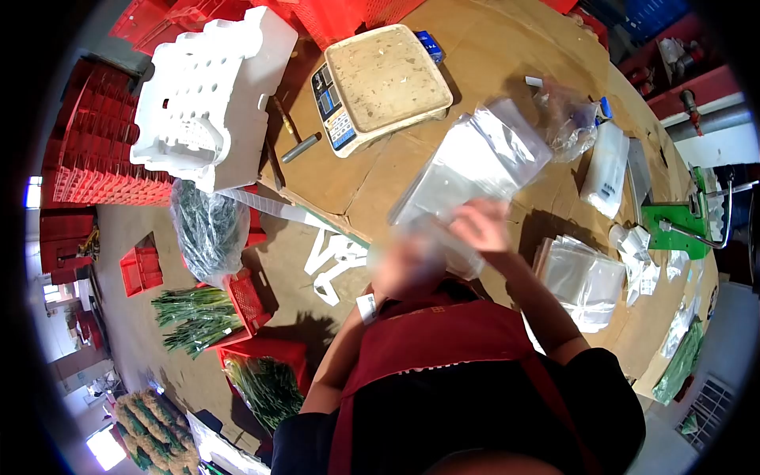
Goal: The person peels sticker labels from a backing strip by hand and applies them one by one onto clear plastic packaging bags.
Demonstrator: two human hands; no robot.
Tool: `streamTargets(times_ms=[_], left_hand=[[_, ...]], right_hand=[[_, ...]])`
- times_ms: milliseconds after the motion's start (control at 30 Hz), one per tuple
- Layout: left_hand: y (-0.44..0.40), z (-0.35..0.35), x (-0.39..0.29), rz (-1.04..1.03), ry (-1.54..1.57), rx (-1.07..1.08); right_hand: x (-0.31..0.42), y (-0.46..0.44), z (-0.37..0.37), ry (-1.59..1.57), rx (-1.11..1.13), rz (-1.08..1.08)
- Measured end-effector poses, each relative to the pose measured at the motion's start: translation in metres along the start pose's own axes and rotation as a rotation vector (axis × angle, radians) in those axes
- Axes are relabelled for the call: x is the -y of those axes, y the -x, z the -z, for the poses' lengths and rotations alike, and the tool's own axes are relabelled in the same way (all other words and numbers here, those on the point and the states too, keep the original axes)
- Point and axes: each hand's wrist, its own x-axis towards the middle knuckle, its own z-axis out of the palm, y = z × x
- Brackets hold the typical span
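Note:
A stack of clear plastic bags lies on the cardboard-covered table, in front of the body. My right hand is at the near edge of the stack, its fingers curled against a loose clear plastic bag. This bag stretches between my two hands. To the left, my left hand is at the table's near edge, close to the bag's other end. Blur covers its fingers, so its grip cannot be made out. A white label shows by the left wrist.
A scale stands beyond the stack, with a white crate to its left. More bags and a green tape dispenser are on the right. Red crates of green vegetables stand on the floor at left.

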Motion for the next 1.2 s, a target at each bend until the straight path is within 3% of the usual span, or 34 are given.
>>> streamTargets(times_ms=[33,67,100,167,267,300,367,467,500,533,600,633,700,767,800,867,900,933,967,1033,1067,1100,1167,1200], left_hand=[[0.003,0.009,-0.027,-0.187,0.086,0.147],[-0.002,0.011,-0.018,-0.214,0.065,0.207],[-0.002,0.013,-0.018,-0.215,0.062,0.201],[0.0,0.013,-0.017,-0.107,0.18,0.172],[0.004,0.023,-0.024,-0.053,0.107,0.153],[0.005,0.024,-0.024,-0.071,0.035,0.154],[0.006,0.021,-0.013,-0.075,0.02,0.142],[0.008,0.017,-0.012,-0.006,0.078,0.08],[0.007,0.015,-0.009,-0.114,0.143,0.057],[0.005,0.013,-0.007,-0.225,0.209,0.035],[0.004,0.014,-0.006,-0.156,0.266,0.09],[0.003,0.016,-0.006,-0.083,0.318,0.135],[0.005,0.019,-0.008,-0.07,0.233,0.154],[0.002,0.019,-0.004,-0.064,0.147,0.171],[0.002,0.016,0.009,-0.148,0.012,0.101],[0.004,0.008,0.045,-0.22,-0.124,0.025],[0.003,0.005,0.046,-0.2,-0.123,-0.038],[0.001,0.004,0.047,-0.197,-0.121,-0.061],[-0.001,0.003,0.048,-0.194,-0.119,-0.085],[0.007,0.016,-0.033,-0.167,0.152,0.222],[0.005,0.012,-0.034,-0.193,0.157,0.238],[0.004,0.011,-0.034,-0.195,0.156,0.24],[0.002,0.011,-0.033,-0.14,0.067,0.269],[0.003,0.01,-0.035,-0.141,0.112,0.223]], right_hand=[[-0.007,0.012,-0.028,-0.447,0.241,-0.109],[-0.006,0.025,-0.046,-0.351,0.218,-0.006],[-0.001,0.027,-0.052,-0.528,0.346,-0.244],[-0.007,0.032,-0.061,-0.804,0.27,-0.498],[-0.032,0.032,-0.065,-0.765,0.191,-0.616],[-0.04,0.027,-0.057,-0.495,0.118,-0.39],[-0.052,0.021,-0.047,0.094,0.203,-0.478],[-0.047,0.029,-0.043,0.048,0.02,-0.352],[-0.044,0.034,-0.043,0.049,0.024,-0.354],[-0.043,0.039,-0.044,0.08,0.052,-0.116],[-0.048,0.049,-0.048,0.108,0.094,0.091],[-0.052,0.048,-0.05,0.11,0.094,0.094],[-0.06,0.047,-0.055,0.074,0.219,-0.112],[-0.098,0.05,-0.055,-0.144,0.264,-0.108],[-0.093,0.036,-0.036,-0.362,-0.006,-0.188],[-0.078,0.0,0.012,-0.22,-0.514,-0.285],[-0.079,-0.008,0.026,0.154,-0.743,-0.294],[-0.071,-0.009,0.021,0.157,-0.749,-0.297],[-0.058,-0.007,0.012,-0.183,-0.74,-0.229],[-0.027,0.006,0.0,-0.13,-0.415,-0.041],[-0.012,0.012,-0.005,0.247,-0.104,0.073],[-0.013,0.016,-0.024,-0.344,0.184,-0.033],[-0.011,0.036,-0.055,-0.436,0.239,-0.102],[-0.006,0.035,-0.056,-0.526,0.303,-0.301]])
